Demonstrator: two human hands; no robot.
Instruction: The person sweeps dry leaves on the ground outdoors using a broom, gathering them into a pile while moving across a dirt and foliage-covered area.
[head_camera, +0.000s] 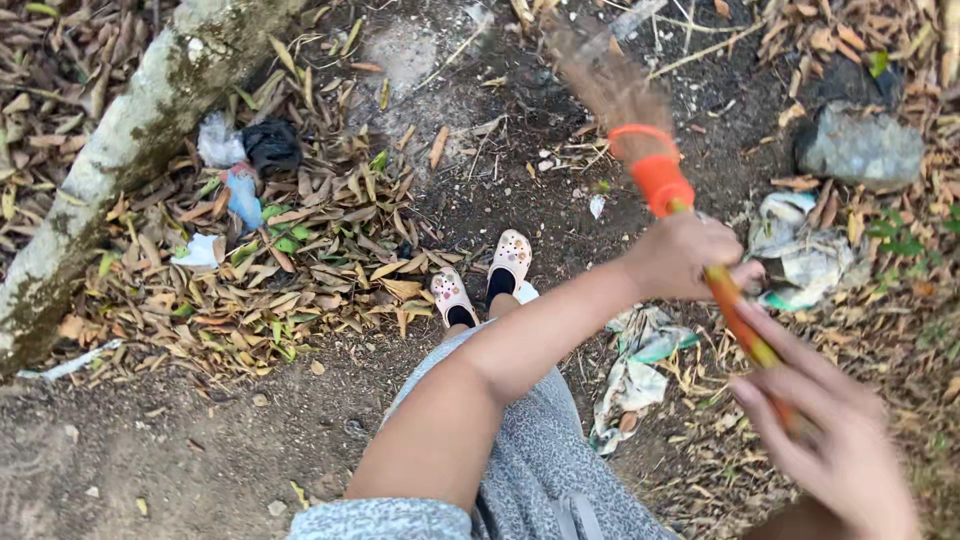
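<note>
**Sweeping under way, litter still scattered**

On the bare dirt ground (200, 450) we hold a broom (660, 180) in both hands: our left hand (685, 255) is clenched round the orange handle just below the bristle collar, our right hand (835, 430) grips it lower. A dry-leaf pile (300, 280) lies banked against the tree trunk (110, 160). Crumpled paper scraps (640, 370) and plastic litter (240, 195) remain unswept, so we judge much work is left.

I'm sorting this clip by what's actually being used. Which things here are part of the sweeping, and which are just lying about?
In use:
broom, orange handle, bristles blurred
left hand on the handle
right hand lower on the handle
dry leaves

Lying about:
tree trunk
grey stone
crumpled paper
black bag
</note>
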